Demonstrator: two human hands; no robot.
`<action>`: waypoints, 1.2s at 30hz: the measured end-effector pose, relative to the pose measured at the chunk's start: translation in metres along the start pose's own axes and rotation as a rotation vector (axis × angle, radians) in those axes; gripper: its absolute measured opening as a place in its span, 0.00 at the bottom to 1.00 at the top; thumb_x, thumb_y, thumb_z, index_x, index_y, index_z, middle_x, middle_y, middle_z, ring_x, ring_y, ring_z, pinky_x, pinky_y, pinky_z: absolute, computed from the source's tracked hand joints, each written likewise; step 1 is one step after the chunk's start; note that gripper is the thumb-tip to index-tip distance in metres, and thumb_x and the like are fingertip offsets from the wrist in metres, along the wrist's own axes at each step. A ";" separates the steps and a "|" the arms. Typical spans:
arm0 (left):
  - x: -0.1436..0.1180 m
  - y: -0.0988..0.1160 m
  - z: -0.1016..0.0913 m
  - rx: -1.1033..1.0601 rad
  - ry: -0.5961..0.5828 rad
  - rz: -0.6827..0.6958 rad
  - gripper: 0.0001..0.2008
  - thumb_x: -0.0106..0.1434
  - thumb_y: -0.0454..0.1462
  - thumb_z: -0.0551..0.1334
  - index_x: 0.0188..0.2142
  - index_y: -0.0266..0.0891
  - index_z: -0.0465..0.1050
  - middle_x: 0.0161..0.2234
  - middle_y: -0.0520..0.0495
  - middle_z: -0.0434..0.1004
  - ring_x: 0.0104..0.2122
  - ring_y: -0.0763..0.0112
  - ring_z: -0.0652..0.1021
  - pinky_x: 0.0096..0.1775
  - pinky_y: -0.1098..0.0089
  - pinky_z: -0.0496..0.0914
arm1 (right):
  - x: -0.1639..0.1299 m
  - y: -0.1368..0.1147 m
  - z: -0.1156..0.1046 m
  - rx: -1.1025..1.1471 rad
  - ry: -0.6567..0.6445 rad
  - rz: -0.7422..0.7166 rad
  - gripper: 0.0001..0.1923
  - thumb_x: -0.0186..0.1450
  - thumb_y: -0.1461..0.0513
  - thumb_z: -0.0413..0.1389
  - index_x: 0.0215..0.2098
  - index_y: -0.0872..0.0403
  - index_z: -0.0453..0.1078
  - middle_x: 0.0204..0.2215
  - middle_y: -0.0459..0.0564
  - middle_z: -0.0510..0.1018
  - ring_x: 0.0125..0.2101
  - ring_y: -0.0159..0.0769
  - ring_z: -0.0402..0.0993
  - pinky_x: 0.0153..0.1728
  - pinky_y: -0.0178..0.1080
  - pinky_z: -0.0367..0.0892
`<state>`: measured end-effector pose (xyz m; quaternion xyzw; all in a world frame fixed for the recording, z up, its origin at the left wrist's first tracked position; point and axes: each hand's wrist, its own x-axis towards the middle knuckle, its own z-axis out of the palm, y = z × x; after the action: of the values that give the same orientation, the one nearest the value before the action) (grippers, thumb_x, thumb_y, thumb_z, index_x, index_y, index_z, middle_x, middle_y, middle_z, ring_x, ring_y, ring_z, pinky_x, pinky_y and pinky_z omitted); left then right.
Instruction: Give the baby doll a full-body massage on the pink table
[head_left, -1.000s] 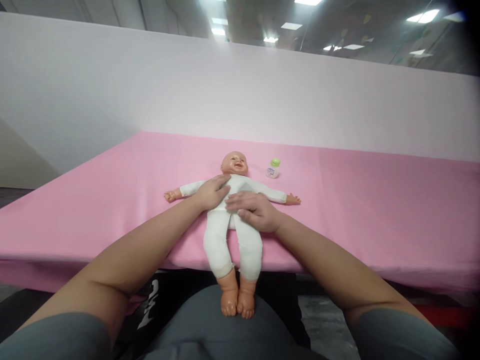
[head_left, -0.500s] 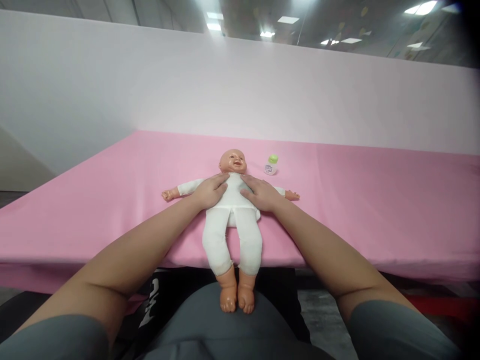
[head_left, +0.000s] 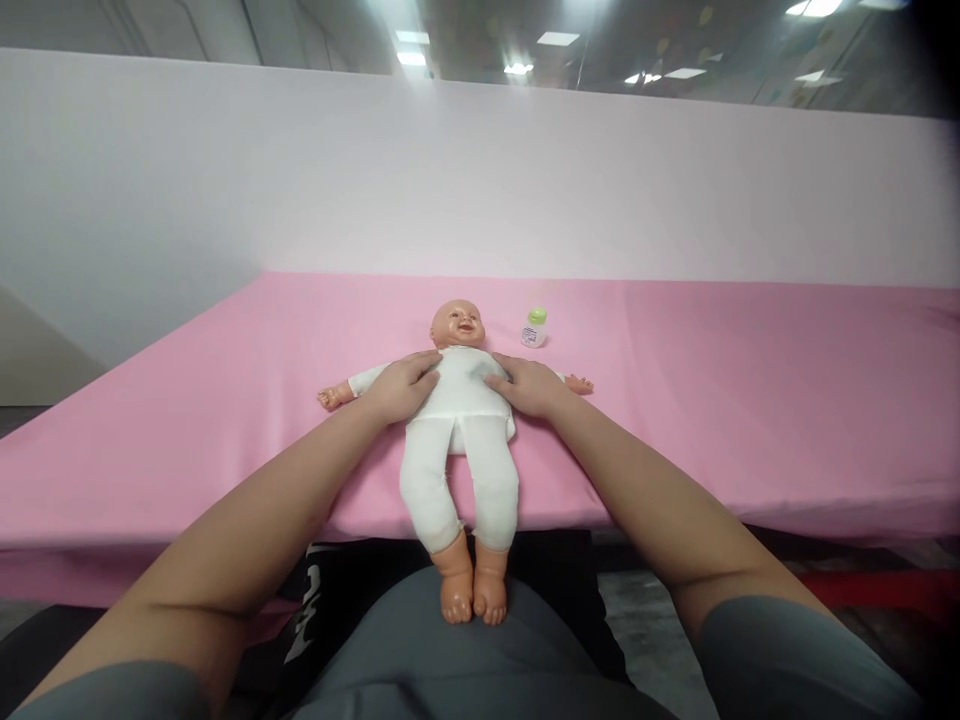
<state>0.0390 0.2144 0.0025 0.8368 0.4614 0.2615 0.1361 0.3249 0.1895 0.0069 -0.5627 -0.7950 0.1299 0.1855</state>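
Observation:
A baby doll (head_left: 459, 400) in a white suit lies face up on the pink table (head_left: 712, 400), arms spread, its bare feet hanging past the near edge over my lap. My left hand (head_left: 399, 385) rests flat on the doll's chest and shoulder on the left side. My right hand (head_left: 526, 385) lies flat on the other side of the chest, covering part of that arm. The fingers of both hands press on the suit without closing around the doll. A small white bottle with a green cap (head_left: 534, 328) stands just right of the doll's head.
The pink cloth covers a long table that runs left and right. A pale partition wall (head_left: 480, 180) rises behind it. My lap in grey clothing (head_left: 465, 670) sits under the near table edge.
My right hand has moved from the doll's belly up to the right side of its chest. My left hand has stayed on the left chest. The view has shifted slightly.

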 end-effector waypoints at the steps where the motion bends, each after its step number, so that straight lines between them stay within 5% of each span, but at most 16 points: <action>1: -0.001 -0.001 -0.004 0.009 -0.001 -0.009 0.29 0.71 0.46 0.53 0.66 0.39 0.70 0.67 0.43 0.71 0.66 0.56 0.71 0.69 0.58 0.61 | -0.001 0.002 -0.002 -0.003 -0.002 0.009 0.33 0.74 0.38 0.45 0.70 0.41 0.65 0.59 0.51 0.79 0.56 0.57 0.76 0.54 0.52 0.68; 5: -0.003 -0.011 -0.025 0.096 -0.064 -0.114 0.23 0.69 0.47 0.55 0.60 0.50 0.75 0.60 0.47 0.79 0.58 0.52 0.77 0.62 0.54 0.68 | -0.004 0.020 -0.018 0.015 -0.027 0.053 0.27 0.74 0.42 0.47 0.63 0.41 0.74 0.58 0.50 0.81 0.56 0.54 0.76 0.55 0.51 0.68; 12: -0.002 -0.051 -0.060 0.366 -0.183 -0.450 0.24 0.54 0.52 0.69 0.49 0.49 0.80 0.48 0.40 0.85 0.55 0.37 0.78 0.66 0.32 0.46 | -0.014 0.074 -0.049 0.057 -0.128 0.245 0.30 0.56 0.51 0.70 0.56 0.45 0.79 0.52 0.54 0.83 0.48 0.54 0.80 0.45 0.47 0.73; 17: -0.004 -0.075 -0.074 0.340 -0.123 -0.622 0.23 0.52 0.53 0.70 0.44 0.46 0.79 0.45 0.39 0.84 0.47 0.40 0.82 0.57 0.44 0.66 | -0.013 0.092 -0.052 0.042 -0.122 0.344 0.25 0.54 0.53 0.70 0.50 0.47 0.81 0.46 0.56 0.84 0.43 0.53 0.80 0.41 0.48 0.73; 20: -0.006 -0.082 -0.072 0.191 -0.036 -0.650 0.28 0.50 0.51 0.71 0.49 0.44 0.76 0.47 0.39 0.83 0.44 0.45 0.83 0.46 0.54 0.74 | -0.010 0.094 -0.049 0.049 -0.077 0.396 0.22 0.54 0.49 0.70 0.43 0.49 0.81 0.42 0.56 0.84 0.41 0.53 0.80 0.39 0.48 0.72; 24: -0.007 -0.084 -0.066 -0.050 0.095 -0.639 0.29 0.49 0.47 0.74 0.50 0.43 0.75 0.45 0.42 0.84 0.42 0.52 0.83 0.44 0.58 0.76 | -0.009 0.096 -0.045 0.238 0.004 0.387 0.20 0.54 0.47 0.70 0.37 0.51 0.78 0.36 0.53 0.82 0.35 0.46 0.78 0.35 0.44 0.71; 30: -0.005 -0.099 -0.059 -0.604 0.449 -0.659 0.33 0.46 0.36 0.78 0.52 0.40 0.73 0.45 0.40 0.83 0.43 0.55 0.84 0.46 0.55 0.79 | -0.006 0.111 -0.036 0.805 0.203 0.351 0.21 0.58 0.53 0.70 0.46 0.52 0.76 0.38 0.51 0.82 0.34 0.37 0.77 0.36 0.39 0.74; 36: -0.001 -0.111 -0.054 -0.963 0.417 -0.684 0.14 0.50 0.30 0.75 0.36 0.32 0.78 0.39 0.36 0.84 0.42 0.57 0.84 0.48 0.62 0.80 | 0.009 0.122 -0.019 1.489 0.366 0.362 0.07 0.65 0.60 0.68 0.37 0.52 0.76 0.35 0.49 0.81 0.35 0.33 0.78 0.38 0.31 0.80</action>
<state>-0.0699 0.2729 -0.0054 0.4179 0.5506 0.5395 0.4808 0.4341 0.2387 -0.0256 -0.4238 -0.3517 0.5618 0.6173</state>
